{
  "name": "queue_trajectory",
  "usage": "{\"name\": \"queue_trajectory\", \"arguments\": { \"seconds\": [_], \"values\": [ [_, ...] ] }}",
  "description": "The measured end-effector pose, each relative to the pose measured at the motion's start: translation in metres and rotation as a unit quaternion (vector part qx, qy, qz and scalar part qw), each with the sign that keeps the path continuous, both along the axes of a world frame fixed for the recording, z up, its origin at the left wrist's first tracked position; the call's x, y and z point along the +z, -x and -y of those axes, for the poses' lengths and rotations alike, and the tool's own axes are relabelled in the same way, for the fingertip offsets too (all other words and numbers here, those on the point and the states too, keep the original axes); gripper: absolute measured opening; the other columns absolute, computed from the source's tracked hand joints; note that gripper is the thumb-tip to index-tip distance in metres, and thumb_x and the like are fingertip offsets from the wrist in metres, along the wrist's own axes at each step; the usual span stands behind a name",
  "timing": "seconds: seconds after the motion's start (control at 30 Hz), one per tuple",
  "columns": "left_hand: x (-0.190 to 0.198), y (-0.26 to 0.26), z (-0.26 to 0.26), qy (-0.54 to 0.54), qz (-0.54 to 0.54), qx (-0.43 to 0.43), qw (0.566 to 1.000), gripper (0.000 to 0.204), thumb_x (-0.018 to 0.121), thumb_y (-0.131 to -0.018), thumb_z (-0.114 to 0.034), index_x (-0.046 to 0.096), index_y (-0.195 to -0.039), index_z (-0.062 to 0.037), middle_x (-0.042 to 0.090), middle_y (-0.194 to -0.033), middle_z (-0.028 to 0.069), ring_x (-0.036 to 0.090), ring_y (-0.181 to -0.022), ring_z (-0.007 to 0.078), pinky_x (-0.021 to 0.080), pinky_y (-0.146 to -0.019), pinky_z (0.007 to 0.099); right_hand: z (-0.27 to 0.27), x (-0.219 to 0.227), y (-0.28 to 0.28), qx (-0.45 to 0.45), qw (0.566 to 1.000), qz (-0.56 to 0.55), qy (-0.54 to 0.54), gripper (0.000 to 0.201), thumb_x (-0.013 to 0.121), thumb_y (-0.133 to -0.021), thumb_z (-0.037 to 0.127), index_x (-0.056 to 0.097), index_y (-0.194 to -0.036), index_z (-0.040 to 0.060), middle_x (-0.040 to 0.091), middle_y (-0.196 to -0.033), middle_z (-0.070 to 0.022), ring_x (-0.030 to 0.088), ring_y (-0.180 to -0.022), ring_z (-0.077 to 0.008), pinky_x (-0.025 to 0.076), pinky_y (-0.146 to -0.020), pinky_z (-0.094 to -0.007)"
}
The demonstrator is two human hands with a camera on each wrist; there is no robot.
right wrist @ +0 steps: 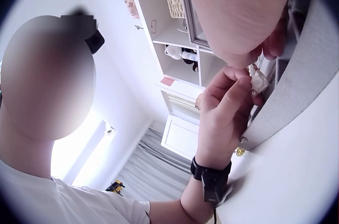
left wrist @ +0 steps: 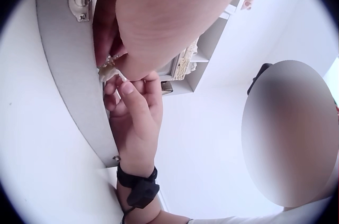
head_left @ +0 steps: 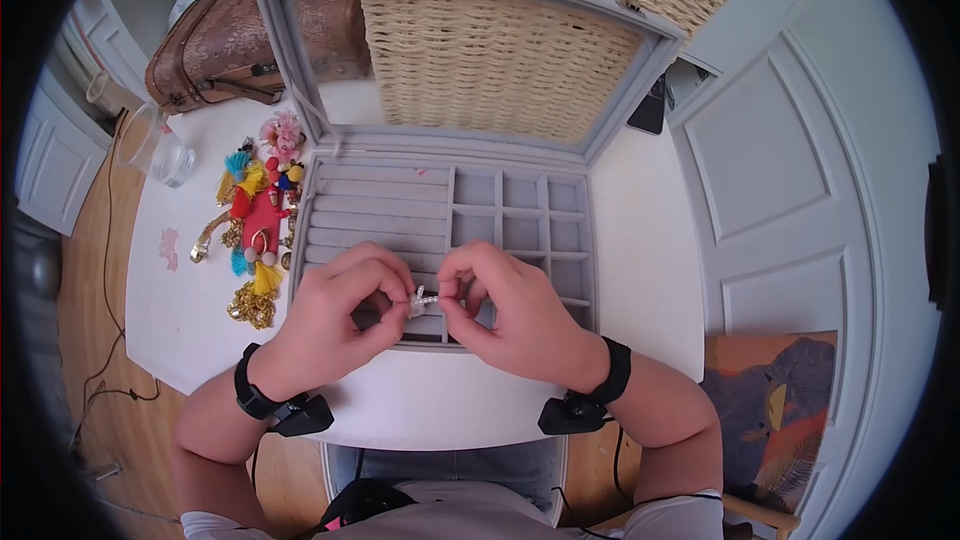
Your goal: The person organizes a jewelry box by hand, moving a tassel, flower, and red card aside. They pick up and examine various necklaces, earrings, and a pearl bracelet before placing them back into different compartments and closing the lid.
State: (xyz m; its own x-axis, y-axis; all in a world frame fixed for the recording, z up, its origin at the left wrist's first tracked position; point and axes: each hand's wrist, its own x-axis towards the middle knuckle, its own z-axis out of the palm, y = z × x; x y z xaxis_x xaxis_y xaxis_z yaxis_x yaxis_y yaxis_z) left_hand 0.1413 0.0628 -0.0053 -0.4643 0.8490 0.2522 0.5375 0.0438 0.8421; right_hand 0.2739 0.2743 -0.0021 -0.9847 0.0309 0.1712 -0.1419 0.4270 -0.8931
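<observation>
Both hands meet over the front part of an open grey jewelry box (head_left: 592, 240). The left hand (head_left: 335, 315) pinches one end of a small pale, shiny piece of jewelry (head_left: 418, 302) between thumb and fingers. On its other end the right hand (head_left: 515, 320) has a pinch grip. In the right wrist view the piece (right wrist: 258, 80) shows whitish, flower-like parts; in the left wrist view the piece (left wrist: 109, 71) is partly covered by fingers. Ring rolls (head_left: 375, 208) fill the box's left side, square compartments (head_left: 520, 225) its right.
Colourful tassel and bead jewelry (head_left: 262, 220) and a gold chain heap (head_left: 252, 305) lie left of the box on the white table (head_left: 400, 400). A clear cup (head_left: 172, 162) stands at the back left. Behind the raised glass lid (head_left: 660, 50) are a woven basket (head_left: 480, 60) and a brown case (head_left: 215, 50).
</observation>
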Motion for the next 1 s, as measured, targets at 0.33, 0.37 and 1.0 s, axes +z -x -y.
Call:
{"name": "queue_trajectory", "arguments": {
  "seconds": [0.33, 0.37, 1.0],
  "values": [
    [0.001, -0.001, 0.0, -0.002, -0.027, -0.002, 1.0, 0.018, 0.078, -0.085, 0.005, 0.063, -0.088, -0.0021, 0.071, -0.104, 0.0087, 0.072, -0.085, 0.0224, 0.061, -0.07, 0.0312, -0.001, -0.01, 0.0, -0.002, 1.0, -0.027, -0.004, 0.031, 0.075, -0.095, -0.002, 0.06, -0.12, 0.0069, 0.068, -0.102, -0.0043, 0.071, -0.077, -0.0134, 0.055, -0.061, -0.0296],
    [0.0, 0.0, 0.0, -0.002, -0.026, -0.002, 1.0, 0.018, 0.078, -0.085, 0.005, 0.063, -0.088, -0.0021, 0.071, -0.104, 0.0087, 0.072, -0.085, 0.0224, 0.061, -0.07, 0.0312, -0.001, -0.009, 0.0, 0.0, 1.0, -0.027, -0.005, 0.031, 0.075, -0.095, -0.001, 0.06, -0.12, 0.0071, 0.068, -0.103, -0.0043, 0.071, -0.078, -0.0136, 0.055, -0.061, -0.0297],
    [0.002, 0.0, 0.002, -0.001, 0.035, -0.027, 0.999, 0.022, 0.077, -0.091, 0.002, 0.056, -0.089, -0.0022, 0.077, -0.105, 0.0147, 0.076, -0.087, 0.0281, 0.061, -0.076, 0.0332, -0.001, -0.004, 0.0, 0.025, 0.999, -0.024, -0.01, 0.029, 0.072, -0.095, -0.003, 0.056, -0.118, 0.0045, 0.066, -0.102, -0.0107, 0.073, -0.085, -0.0253, 0.063, -0.071, -0.0359]
  ]
}}
